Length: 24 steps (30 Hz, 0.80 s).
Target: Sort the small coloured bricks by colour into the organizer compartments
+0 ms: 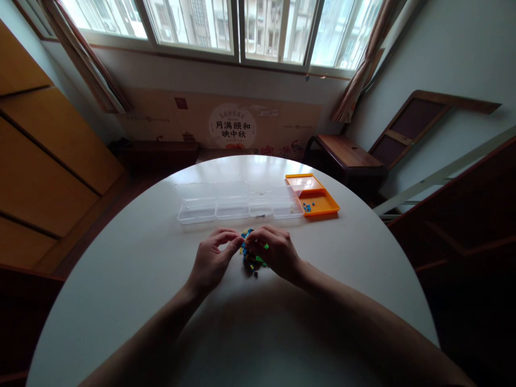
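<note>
A small heap of tiny coloured plastic pieces (pixel 250 259), in blue, green, yellow and dark tones, lies on the round white table (pixel 133 279). My left hand (pixel 213 255) is at the heap's left side, its thumb and forefinger closed in a pinch. From the right, my right hand (pixel 276 250) bends over the pieces with its fingertips drawn together. The fingertips of both hands meet above the heap. Whatever sits between them is too small and too hidden to name.
Beyond my hands stand clear plastic boxes (pixel 196 210) in a row, a few specks inside. Beside them, at the right, an orange tray (pixel 322 203) holds several small blue pieces. A wooden stool (pixel 350 153) is past the table's far right edge.
</note>
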Available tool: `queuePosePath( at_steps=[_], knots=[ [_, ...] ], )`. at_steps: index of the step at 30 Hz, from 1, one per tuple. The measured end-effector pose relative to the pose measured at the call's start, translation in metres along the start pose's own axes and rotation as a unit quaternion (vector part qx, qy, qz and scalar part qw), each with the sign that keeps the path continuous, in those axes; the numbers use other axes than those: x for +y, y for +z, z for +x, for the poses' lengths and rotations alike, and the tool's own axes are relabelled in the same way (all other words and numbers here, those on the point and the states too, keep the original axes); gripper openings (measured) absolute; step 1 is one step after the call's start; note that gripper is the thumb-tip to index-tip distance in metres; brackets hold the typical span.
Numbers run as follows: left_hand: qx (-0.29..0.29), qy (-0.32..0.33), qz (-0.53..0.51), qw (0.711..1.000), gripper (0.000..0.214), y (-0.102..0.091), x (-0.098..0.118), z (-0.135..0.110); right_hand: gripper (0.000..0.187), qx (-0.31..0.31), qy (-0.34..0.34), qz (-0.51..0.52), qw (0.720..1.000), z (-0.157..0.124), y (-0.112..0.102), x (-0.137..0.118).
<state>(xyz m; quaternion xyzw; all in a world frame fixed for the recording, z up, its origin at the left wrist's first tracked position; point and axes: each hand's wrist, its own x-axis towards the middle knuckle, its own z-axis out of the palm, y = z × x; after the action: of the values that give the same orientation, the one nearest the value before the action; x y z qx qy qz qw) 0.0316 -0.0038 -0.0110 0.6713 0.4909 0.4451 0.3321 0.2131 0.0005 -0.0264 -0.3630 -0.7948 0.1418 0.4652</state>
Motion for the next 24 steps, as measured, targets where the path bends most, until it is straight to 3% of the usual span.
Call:
queuePosePath(
  at_steps=[5,11,17,24],
  knots=[
    [0.052,0.082,0.178,0.979,0.022,-0.014,-0.011,0.002,0.013,0.058,0.051,-0.052,0.996,0.007,-0.014,0.023],
    [0.029,0.111,0.313,0.943,0.015,-0.020,-0.019,-0.001,0.013,0.171,0.151,-0.112,0.967,0.013,-0.040,0.062],
    [0.012,0.113,0.346,0.931,0.021,-0.018,-0.021,-0.002,0.019,0.190,0.192,-0.091,0.959,0.012,-0.046,0.078],
    [-0.004,0.107,0.351,0.930,0.021,-0.017,-0.024,-0.001,0.020,0.186,0.197,-0.086,0.959,0.010,-0.042,0.074]
  ],
)
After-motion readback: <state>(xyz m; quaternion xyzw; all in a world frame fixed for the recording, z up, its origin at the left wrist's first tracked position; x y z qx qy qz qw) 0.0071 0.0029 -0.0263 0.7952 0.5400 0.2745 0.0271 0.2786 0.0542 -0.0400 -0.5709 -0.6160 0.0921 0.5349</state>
